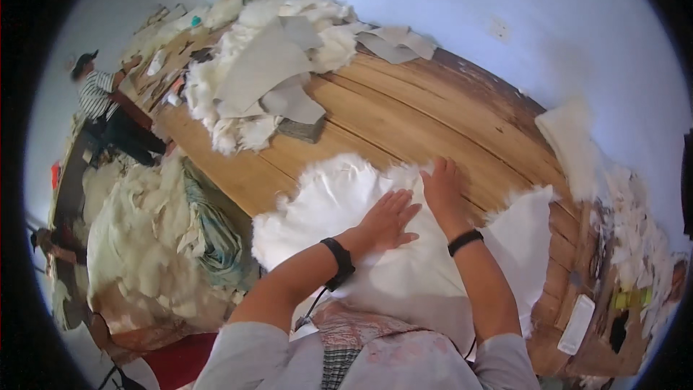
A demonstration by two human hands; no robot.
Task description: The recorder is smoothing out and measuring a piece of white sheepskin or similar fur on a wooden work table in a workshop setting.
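Note:
A white sheepskin (361,274) with fleece along its edges lies spread over the near side of the wooden table (404,108), its smooth side up. My left hand (388,220) rests flat on the middle of the skin, fingers stretched out. At the skin's far edge, my right hand (442,188) lies with its fingers extended over the fleece rim and the boards; I see nothing held in it. To the right of my right forearm, a pointed part of white skin (521,242) reaches across the tabletop.
Fleecy skins with grey sheets (267,65) are heaped at the far left of the table, beside a grey block (302,130). Off the left edge stands a large pile of hides (144,245). Another person (108,101) works farther away. A white rectangular object (576,325) lies at right.

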